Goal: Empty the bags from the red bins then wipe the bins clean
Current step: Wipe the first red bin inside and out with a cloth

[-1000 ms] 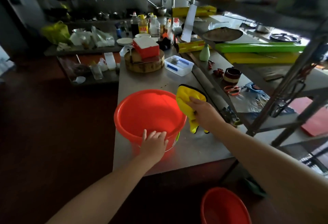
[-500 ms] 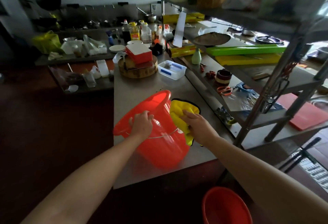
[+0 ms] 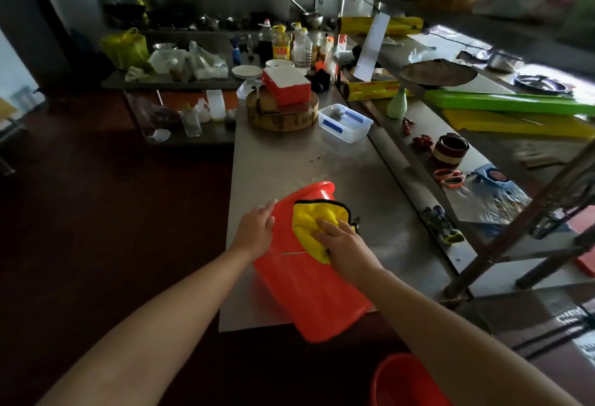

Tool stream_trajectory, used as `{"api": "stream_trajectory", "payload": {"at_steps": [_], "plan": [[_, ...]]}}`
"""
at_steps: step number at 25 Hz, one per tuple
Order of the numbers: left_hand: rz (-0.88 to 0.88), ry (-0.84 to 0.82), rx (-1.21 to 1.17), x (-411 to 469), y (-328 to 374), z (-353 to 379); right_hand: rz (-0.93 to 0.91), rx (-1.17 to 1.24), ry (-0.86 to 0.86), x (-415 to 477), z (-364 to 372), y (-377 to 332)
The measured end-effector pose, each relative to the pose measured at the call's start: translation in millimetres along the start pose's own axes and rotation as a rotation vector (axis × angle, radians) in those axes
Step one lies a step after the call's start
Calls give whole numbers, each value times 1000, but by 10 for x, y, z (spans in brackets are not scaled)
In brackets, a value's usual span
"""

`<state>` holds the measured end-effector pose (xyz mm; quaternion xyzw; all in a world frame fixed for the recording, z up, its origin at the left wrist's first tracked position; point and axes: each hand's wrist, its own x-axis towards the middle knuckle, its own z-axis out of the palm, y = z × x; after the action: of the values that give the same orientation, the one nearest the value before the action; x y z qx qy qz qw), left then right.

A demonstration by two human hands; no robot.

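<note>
Head view: a red bin [image 3: 309, 293] lies tipped at the counter [image 3: 289, 161] edge, base overhanging. Left hand [image 3: 254, 231], fingers straight, steadies its wall; right hand [image 3: 344, 244] grips a yellow cloth [image 3: 309, 225] pressed against it. A hard wipe could roll the bin off.

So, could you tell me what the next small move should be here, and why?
Probably sweep the cloth along the outer wall of the bin toward its base. The bin lies tipped on the table with its mouth facing away, the left hand rests near the rim to steady it, and the right hand holds the bunched cloth against the wall close to the rim.
</note>
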<state>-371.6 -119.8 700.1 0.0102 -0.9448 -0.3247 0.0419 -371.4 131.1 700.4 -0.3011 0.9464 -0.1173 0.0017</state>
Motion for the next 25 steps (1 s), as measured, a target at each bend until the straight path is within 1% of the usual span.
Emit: {"api": "stream_trajectory", "payload": {"at_steps": [4, 5, 6, 9, 11, 13, 15, 19, 23, 25], "plan": [[81, -194, 341, -221, -246, 45, -2, 0, -73, 87, 163, 13], [101, -216, 417, -228, -300, 44, -18, -26, -72, 84, 195, 38], [122, -199, 455, -228, -321, 40, -42, -60, -68, 69, 213, 72], [180, -85, 438, -200, -339, 65, -124, -155, -48, -41, 208, 183], [194, -62, 382, -151, -334, 64, -110, -165, -23, -154, 221, 274], [125, -57, 275, -62, -315, -13, -66, -200, -38, -272, 251, 353], [61, -58, 231, 48, -286, -122, -38, -179, 3, -361, 277, 404], [53, -58, 258, 164, -303, -240, -27, -123, 43, -414, 277, 359], [155, -37, 432, 208, -402, -245, 15, -92, 22, -338, 290, 258], [112, -27, 520, 236, -411, -209, 39, -98, 6, -304, 292, 218]]}}
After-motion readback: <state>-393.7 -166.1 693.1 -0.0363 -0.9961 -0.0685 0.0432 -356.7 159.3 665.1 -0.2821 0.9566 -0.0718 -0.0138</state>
